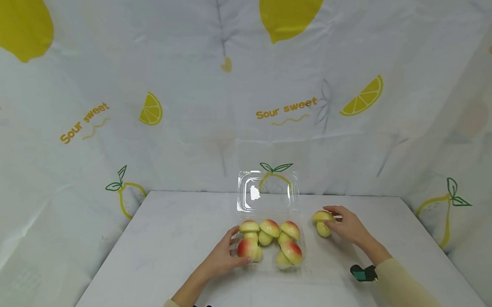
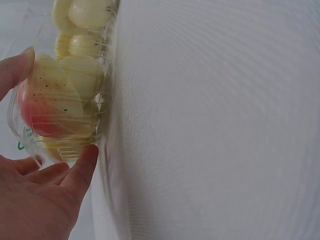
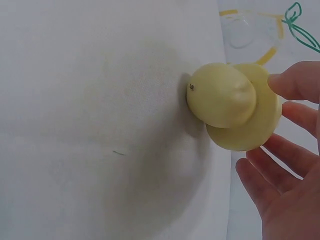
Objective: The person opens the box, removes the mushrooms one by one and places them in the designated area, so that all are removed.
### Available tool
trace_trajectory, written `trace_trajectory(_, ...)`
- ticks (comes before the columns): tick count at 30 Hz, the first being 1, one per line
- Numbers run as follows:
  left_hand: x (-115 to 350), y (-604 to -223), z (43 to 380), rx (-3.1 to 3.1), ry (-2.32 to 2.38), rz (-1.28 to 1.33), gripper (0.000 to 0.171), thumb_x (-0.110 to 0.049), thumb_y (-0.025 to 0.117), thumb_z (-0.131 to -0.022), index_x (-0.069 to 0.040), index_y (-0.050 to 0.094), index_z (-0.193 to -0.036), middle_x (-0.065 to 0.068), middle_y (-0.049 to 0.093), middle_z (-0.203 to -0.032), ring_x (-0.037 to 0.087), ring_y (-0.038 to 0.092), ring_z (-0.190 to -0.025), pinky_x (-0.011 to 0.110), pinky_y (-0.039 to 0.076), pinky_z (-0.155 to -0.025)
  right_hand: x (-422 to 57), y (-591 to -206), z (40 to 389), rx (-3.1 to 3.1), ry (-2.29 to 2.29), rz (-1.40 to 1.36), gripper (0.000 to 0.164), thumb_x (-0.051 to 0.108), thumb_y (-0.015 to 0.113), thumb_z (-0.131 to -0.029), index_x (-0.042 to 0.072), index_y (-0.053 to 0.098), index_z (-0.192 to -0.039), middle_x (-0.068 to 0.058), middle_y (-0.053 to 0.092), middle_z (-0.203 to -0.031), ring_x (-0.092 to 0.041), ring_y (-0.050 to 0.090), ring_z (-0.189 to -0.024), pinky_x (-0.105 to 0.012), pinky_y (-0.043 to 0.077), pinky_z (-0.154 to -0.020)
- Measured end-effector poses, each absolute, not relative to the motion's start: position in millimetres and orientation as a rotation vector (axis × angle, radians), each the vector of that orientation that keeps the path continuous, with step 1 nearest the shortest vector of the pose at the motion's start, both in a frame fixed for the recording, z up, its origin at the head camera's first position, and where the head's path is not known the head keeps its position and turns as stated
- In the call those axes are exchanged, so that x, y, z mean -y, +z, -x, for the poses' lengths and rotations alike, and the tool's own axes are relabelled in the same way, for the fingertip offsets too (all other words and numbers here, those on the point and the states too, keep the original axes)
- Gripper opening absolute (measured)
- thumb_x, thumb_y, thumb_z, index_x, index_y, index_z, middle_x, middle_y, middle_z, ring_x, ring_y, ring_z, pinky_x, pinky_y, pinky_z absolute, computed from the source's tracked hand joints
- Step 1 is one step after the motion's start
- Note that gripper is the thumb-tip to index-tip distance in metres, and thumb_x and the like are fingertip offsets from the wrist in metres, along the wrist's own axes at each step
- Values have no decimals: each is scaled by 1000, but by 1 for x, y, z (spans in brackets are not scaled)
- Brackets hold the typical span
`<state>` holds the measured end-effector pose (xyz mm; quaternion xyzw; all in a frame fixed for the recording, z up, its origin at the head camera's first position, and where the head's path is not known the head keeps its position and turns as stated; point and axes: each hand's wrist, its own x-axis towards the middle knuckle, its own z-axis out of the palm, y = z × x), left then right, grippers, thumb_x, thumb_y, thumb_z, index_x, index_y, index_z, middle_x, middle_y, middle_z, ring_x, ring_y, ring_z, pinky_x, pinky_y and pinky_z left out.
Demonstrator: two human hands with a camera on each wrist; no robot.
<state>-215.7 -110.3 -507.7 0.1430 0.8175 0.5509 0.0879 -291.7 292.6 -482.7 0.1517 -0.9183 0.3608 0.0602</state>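
Note:
A clear plastic clamshell box (image 1: 269, 259) lies on the table with its lid (image 1: 269, 197) raised at the back. Inside are mushroom-shaped pieces with yellow stems and red-tinged caps: three in the back row, two in front with a gap between them. My left hand (image 1: 221, 257) holds the box at its front left corner, thumb on the front rim and fingers along the side, beside a red-capped mushroom (image 2: 50, 102). To the right of the box, my right hand (image 1: 349, 227) pinches a yellow mushroom (image 3: 222, 95) by its cap, stem pointing down close over the table.
The white table (image 1: 157, 240) ends at a lemon-printed cloth (image 1: 197, 147) hung behind it and along both sides. The raised lid stands near the table's back edge. A dark band with a green patch (image 1: 363, 273) shows at the right wrist.

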Motion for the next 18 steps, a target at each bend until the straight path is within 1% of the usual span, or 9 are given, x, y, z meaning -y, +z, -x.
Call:
trace_trajectory(4,110,-507,215,-2432,1639,-434,98,-27,86,-82,-3,27,-156,30,37,-154,50,51,-130,58,48,-103,-295,-480,290,2776,1064,-458,47,15,71,-96,-8,57,-135,-30,57,-133,-48,55,-120,-60,50,-98)
trace_trajectory(11,110,-504,213,-2427,1646,-433,99,-23,86,-82,-3,26,-157,34,38,-151,49,53,-127,57,49,-101,-297,-473,286,2727,1072,-502,44,11,73,-94,-9,60,-131,-29,60,-129,-48,56,-117,-60,51,-96)
trace_trajectory(18,110,-502,212,-2423,1656,-439,98,-21,86,-82,-3,25,-157,32,38,-152,49,53,-128,57,50,-101,-297,-467,281,2710,1067,-510,42,8,72,-94,-9,60,-131,-28,60,-129,-47,56,-118,-59,50,-98)
